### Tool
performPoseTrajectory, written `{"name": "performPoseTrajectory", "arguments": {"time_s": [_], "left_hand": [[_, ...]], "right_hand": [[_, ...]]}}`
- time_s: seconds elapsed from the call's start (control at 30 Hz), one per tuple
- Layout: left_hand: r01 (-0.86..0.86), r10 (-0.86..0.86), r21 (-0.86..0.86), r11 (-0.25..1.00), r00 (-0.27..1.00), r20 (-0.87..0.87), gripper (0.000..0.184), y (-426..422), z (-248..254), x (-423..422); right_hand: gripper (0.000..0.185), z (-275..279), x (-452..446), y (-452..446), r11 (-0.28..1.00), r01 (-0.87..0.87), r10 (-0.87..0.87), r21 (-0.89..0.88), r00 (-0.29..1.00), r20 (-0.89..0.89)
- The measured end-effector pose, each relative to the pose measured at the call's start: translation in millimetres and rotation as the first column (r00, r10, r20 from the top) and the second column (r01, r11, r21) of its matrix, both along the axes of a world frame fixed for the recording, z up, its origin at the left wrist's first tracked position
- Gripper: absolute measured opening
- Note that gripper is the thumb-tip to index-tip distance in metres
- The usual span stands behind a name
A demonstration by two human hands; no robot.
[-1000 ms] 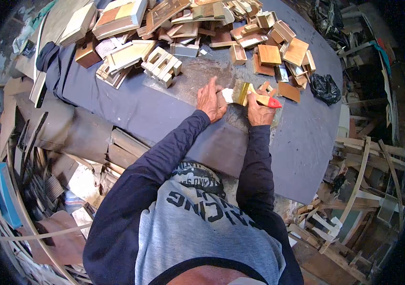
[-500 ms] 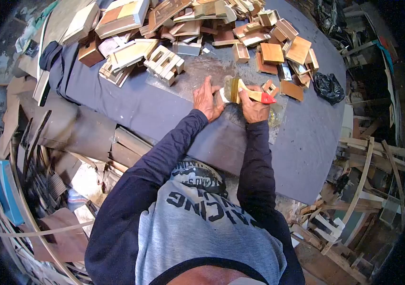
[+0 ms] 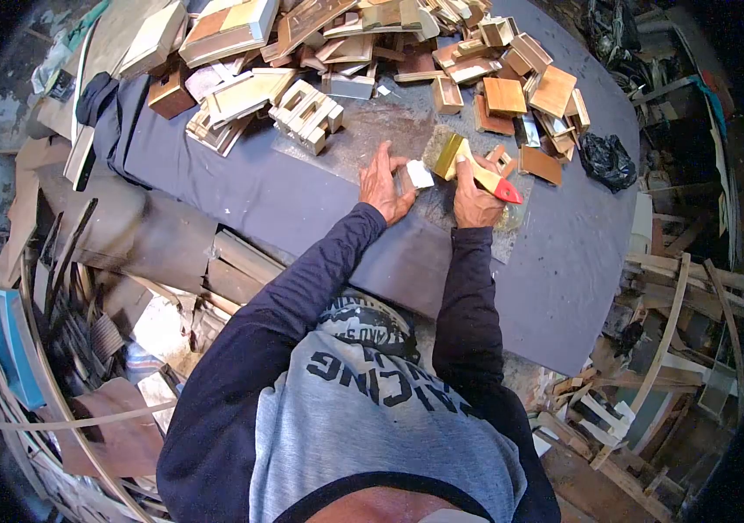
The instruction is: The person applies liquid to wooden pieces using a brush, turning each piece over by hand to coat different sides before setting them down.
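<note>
My left hand (image 3: 382,185) grips a small white-faced block (image 3: 421,174) at its left side, between thumb and fingers. In my right hand (image 3: 475,202) is a paintbrush (image 3: 482,176) with a pale wooden handle, a red handle end and a gold-coloured ferrule. Its bristles point up and left, just above the block and apart from it. Beyond the right hand, a small slotted wooden piece (image 3: 502,160) lies on the table, partly hidden by the brush handle.
A heap of wooden blocks and box-like pieces (image 3: 354,48) covers the far side of the cloth-covered table (image 3: 555,261). A slotted wooden block (image 3: 306,116) sits left of centre. At the right lies a black plastic bag (image 3: 607,162). Wood scraps (image 3: 668,349) surround the table.
The brush has swung from across the white block to its upper right, so the bristles are off it and more of its white face shows. My left hand keeps its hold.
</note>
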State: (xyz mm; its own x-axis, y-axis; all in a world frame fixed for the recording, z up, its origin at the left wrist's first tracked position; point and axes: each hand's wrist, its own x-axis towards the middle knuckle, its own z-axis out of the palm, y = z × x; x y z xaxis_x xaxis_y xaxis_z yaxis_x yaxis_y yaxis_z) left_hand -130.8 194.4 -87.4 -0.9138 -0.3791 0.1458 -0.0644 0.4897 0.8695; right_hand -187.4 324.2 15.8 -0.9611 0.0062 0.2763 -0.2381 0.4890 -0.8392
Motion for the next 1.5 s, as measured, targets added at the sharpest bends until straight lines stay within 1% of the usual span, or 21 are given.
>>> {"name": "performPoseTrajectory", "arguments": {"time_s": [0.07, 0.1, 0.13, 0.23, 0.27, 0.33, 0.4, 0.47, 0.6, 0.67, 0.77, 0.93, 1.07, 1.13, 1.2, 1.27, 1.3, 1.33, 1.37, 1.43, 1.5], "left_hand": [[-0.048, 0.045, -0.071, 0.996, 0.998, -0.042, 0.101, 2, 1, 1], [-0.044, 0.042, -0.07, 0.997, 0.998, -0.041, 0.101, 3, 0, 1], [-0.058, 0.055, -0.06, 0.996, 0.997, -0.063, 0.101, 5, 0, 1], [-0.084, 0.08, -0.056, 0.995, 0.993, -0.084, 0.102, 8, -2, 1], [-0.096, 0.091, -0.064, 0.993, 0.993, -0.081, 0.103, 10, -2, 2], [-0.11, 0.1, -0.107, 0.988, 0.99, -0.096, 0.103, 12, -1, 0], [-0.121, 0.105, -0.15, 0.981, 0.988, -0.11, 0.103, 12, 0, -1], [-0.075, 0.058, -0.145, 0.986, 0.991, -0.12, 0.101, 14, 0, -3], [-0.102, 0.079, -0.209, 0.973, 0.99, -0.114, 0.1, 19, 1, -7], [-0.133, 0.101, -0.224, 0.965, 0.983, -0.15, 0.096, 22, -5, -9], [-0.076, 0.059, -0.235, 0.969, 0.995, -0.082, 0.096, 20, -10, -10], [-0.092, 0.074, -0.254, 0.963, 0.994, -0.08, 0.097, 23, -9, -13], [-0.108, 0.094, -0.25, 0.962, 0.993, -0.066, 0.097, 24, -9, -15], [-0.123, 0.111, -0.236, 0.964, 0.992, -0.062, 0.097, 22, -7, -17], [-0.133, 0.124, -0.215, 0.968, 0.991, -0.055, 0.096, 22, 0, -15], [-0.067, 0.077, -0.21, 0.975, 0.996, 0.042, 0.098, 19, 11, -9], [-0.062, 0.073, -0.212, 0.975, 0.996, 0.043, 0.098, 20, 8, -9], [-0.097, 0.096, -0.216, 0.972, 0.995, -0.016, 0.097, 21, 5, -9], [-0.132, 0.119, -0.218, 0.967, 0.99, -0.074, 0.096, 22, 2, -9], [-0.116, 0.109, -0.203, 0.972, 0.993, -0.044, 0.095, 23, 1, -11], [-0.106, 0.106, -0.186, 0.977, 0.994, -0.013, 0.094, 22, 1, -11]], "right_hand": [[0.027, 4, 3, -4, 0.998, 0.018, -0.017, -0.059, 1.0, 0.025], [0.027, 4, 5, -5, 0.993, 0.037, -0.031, -0.114, 0.998, 0.05], [0.027, 3, 7, -6, 0.993, 0.04, -0.034, -0.113, 0.998, 0.051], [0.026, -9, 13, -8, 1.0, 0.014, -0.015, -0.01, 0.988, -0.153], [0.026, -13, 16, -9, 1.0, 0.013, -0.014, -0.008, 0.988, -0.153], [0.025, -17, 21, -12, 0.994, 0.033, -0.035, -0.104, 0.999, -0.021], [0.025, -21, 23, -13, 0.995, 0.037, -0.037, -0.097, 0.999, -0.006], [0.023, -21, 21, -13, 0.993, 0.073, -0.049, 0.087, 0.966, -0.252], [0.017, -20, 23, -10, 0.987, 0.033, 0.015, 0.157, 0.955, -0.295], [0.015, -18, 25, -11, 0.991, 0.019, 0.023, 0.131, 0.95, -0.311], [0.014, -18, 28, -11, 0.985, 0.005, 0.053, 0.172, 0.941, -0.333], [0.012, -17, 33, -12, 0.983, 0.0, 0.067, 0.184, 0.93, -0.361], [0.016, -11, 37, -7, 0.974, -0.018, 0.103, 0.226, 0.923, -0.372], [0.016, -3, 38, -3, 0.987, -0.029, 0.079, 0.157, 0.942, -0.326], [0.015, 0, 32, 4, 0.989, -0.016, 0.062, 0.149, 0.95, -0.307], [0.013, -2, 19, 6, 0.999, 0.025, -0.014, 0.037, 0.959, -0.283], [0.015, -3, 10, 5, 1.0, 0.007, -0.004, 0.008, 0.95, -0.311], [0.015, -5, 4, 4, 1.0, 0.013, -0.011, 0.006, 0.95, -0.311], [0.016, -6, -1, 3, 0.999, -0.03, 0.038, 0.031, 0.948, -0.317], [0.017, -5, -2, 2, 0.996, -0.072, 0.086, 0.054, 0.942, -0.324], [0.018, -3, 1, 7, 0.991, -0.118, 0.127, 0.057, 0.972, -0.199]]}}
